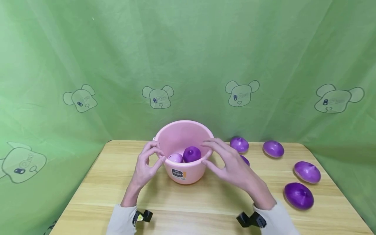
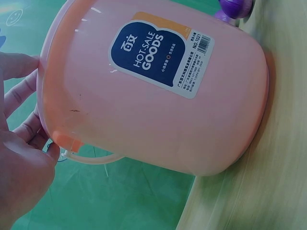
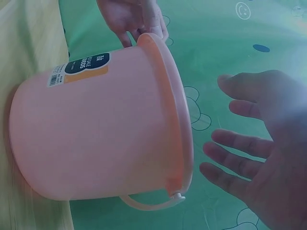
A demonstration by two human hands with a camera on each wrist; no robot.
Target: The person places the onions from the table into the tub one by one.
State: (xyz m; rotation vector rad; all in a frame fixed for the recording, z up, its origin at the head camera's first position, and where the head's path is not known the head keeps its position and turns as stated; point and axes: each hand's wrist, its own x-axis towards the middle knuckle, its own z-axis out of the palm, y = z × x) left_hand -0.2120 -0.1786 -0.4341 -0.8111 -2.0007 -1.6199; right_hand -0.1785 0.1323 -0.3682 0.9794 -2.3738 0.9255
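Note:
A pink bucket (image 1: 188, 171) with a paper label stands upright on the wooden table. Inside it lie a dark purple onion-shaped piece (image 1: 192, 154) and a paler one (image 1: 175, 158). My left hand (image 1: 147, 163) pinches the bucket's rim at its left side, thumb outside and fingers over the edge, as the left wrist view also shows. Beside the right side of the rim, my right hand (image 1: 232, 163) holds nothing. In the right wrist view its spread, slightly bent fingers (image 3: 235, 139) stand apart from the bucket.
More glossy purple onion-shaped pieces lie on the table's right side, among them a dark one (image 1: 299, 195) and a lighter one (image 1: 307, 172). One (image 1: 245, 160) is partly hidden behind my right hand. A green printed curtain (image 1: 188, 49) hangs behind the table (image 1: 97, 192).

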